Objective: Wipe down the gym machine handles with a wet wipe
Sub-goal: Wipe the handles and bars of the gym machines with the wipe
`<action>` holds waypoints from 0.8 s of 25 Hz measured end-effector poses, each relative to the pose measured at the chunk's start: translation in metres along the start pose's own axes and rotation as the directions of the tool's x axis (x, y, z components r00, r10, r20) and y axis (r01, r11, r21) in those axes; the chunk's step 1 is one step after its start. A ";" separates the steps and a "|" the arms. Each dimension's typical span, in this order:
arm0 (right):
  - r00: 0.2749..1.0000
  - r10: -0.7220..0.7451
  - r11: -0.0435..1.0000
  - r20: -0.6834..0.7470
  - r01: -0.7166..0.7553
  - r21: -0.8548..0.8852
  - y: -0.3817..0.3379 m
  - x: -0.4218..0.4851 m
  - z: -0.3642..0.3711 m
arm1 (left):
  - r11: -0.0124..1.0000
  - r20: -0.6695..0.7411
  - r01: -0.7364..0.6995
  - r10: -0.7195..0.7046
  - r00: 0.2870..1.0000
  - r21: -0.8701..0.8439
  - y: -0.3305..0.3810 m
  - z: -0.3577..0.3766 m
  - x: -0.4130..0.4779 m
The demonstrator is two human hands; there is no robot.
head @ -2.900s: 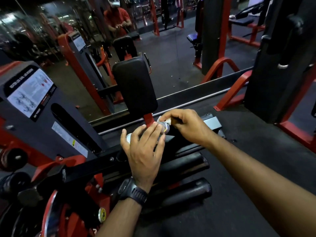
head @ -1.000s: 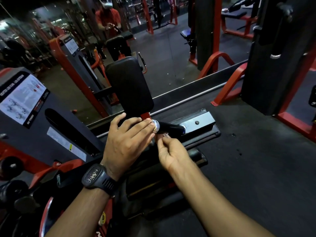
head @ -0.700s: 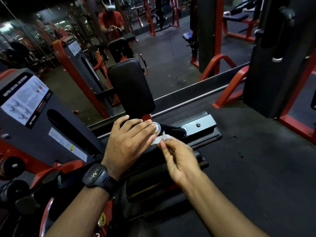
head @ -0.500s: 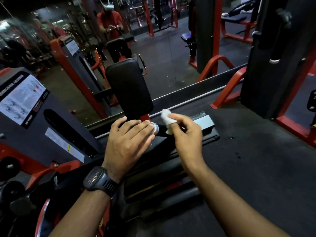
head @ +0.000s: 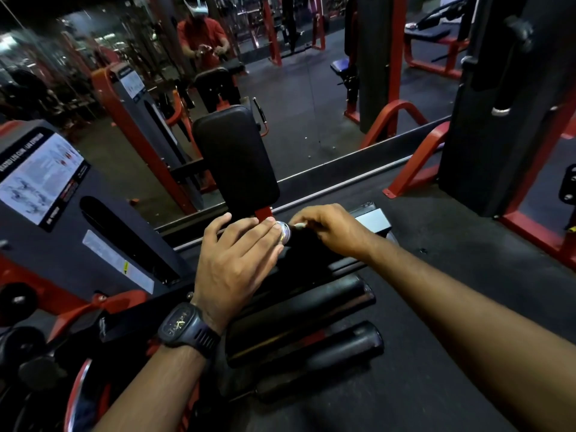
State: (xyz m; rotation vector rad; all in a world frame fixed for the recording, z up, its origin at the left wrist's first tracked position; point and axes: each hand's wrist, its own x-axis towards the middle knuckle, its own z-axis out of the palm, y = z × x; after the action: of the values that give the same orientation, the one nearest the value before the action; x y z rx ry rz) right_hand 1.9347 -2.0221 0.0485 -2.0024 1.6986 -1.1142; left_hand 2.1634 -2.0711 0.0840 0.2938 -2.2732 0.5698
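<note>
A black machine handle (head: 300, 240) with a shiny metal end cap (head: 284, 229) sticks out at the centre of the head view. My left hand (head: 232, 260), a dark watch on its wrist, rests over the left side of the handle with fingertips at the cap. My right hand (head: 330, 229) wraps over the handle just right of the cap and pinches a white wet wipe (head: 300, 225) against it. Only a small strip of the wipe shows between the fingers.
A black back pad (head: 235, 157) stands right behind the hands. Two black foam rollers (head: 314, 310) lie below them. The weight-stack cover with an instruction label (head: 40, 179) is at the left. A mirror behind reflects a person. Red frame legs (head: 417, 160) and a dark tower stand at right.
My right hand has come down from above the handle, where it held the wipe up, and now presses the wipe onto the handle beside the cap. My left hand stays on the handle.
</note>
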 end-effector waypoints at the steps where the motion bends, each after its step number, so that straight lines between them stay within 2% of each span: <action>1: 0.996 0.070 0.996 0.056 -0.067 -0.052 0.009 0.004 -0.001 | 1.000 -0.012 0.008 -0.008 1.000 0.007 0.002 -0.001 0.000; 3: 0.967 0.227 0.956 0.120 -0.198 -0.215 0.022 0.004 -0.001 | 1.000 -0.025 0.019 -0.018 1.000 0.022 0.004 0.000 -0.001; 4: 0.959 0.275 0.934 0.072 -0.249 -0.254 0.025 0.001 0.004 | 0.999 -0.025 0.023 -0.022 0.999 0.030 0.005 0.001 -0.002; 6: 0.917 0.353 0.891 -0.185 -0.390 -0.233 0.018 -0.017 0.025 | 0.998 -0.018 0.038 -0.037 0.999 0.042 0.007 0.002 -0.006; 7: 0.853 0.389 0.869 -0.349 -0.465 -0.167 0.010 -0.029 0.039 | 0.998 -0.016 0.046 -0.046 0.999 0.046 0.008 0.003 -0.008; 9: 0.654 0.504 0.821 -0.564 -0.566 0.076 0.002 -0.044 0.062 | 0.997 -0.011 0.063 -0.063 0.998 0.054 0.011 0.002 -0.011; 11: 0.465 0.674 0.722 -0.574 -0.579 0.379 0.000 -0.041 0.069 | 0.996 0.009 0.078 -0.078 0.997 0.054 0.014 0.001 -0.010; 12: 0.418 0.731 0.673 -0.539 -0.572 0.469 -0.002 -0.037 0.070 | 0.995 0.018 0.082 -0.083 0.996 0.056 0.014 0.001 -0.009; 13: 0.404 0.759 0.646 -0.510 -0.558 0.521 -0.003 -0.036 0.070 | 0.995 0.027 0.086 -0.088 0.996 0.059 0.014 0.001 -0.009; 15: 0.427 0.755 0.656 -0.498 -0.496 0.569 -0.015 -0.036 0.067 | 0.993 0.046 0.099 -0.102 0.994 0.062 0.013 -0.001 -0.009; 20: 0.566 0.536 0.822 -0.626 -0.181 0.540 -0.067 -0.030 0.061 | 0.992 0.095 0.114 -0.119 0.988 0.051 0.011 -0.011 -0.010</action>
State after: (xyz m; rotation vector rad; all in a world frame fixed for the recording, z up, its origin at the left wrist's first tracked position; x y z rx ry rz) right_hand 2.0248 -1.9920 0.0413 -0.8305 1.8511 -2.1092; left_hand 2.1724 -2.0555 0.0802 0.4833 -2.3217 0.5575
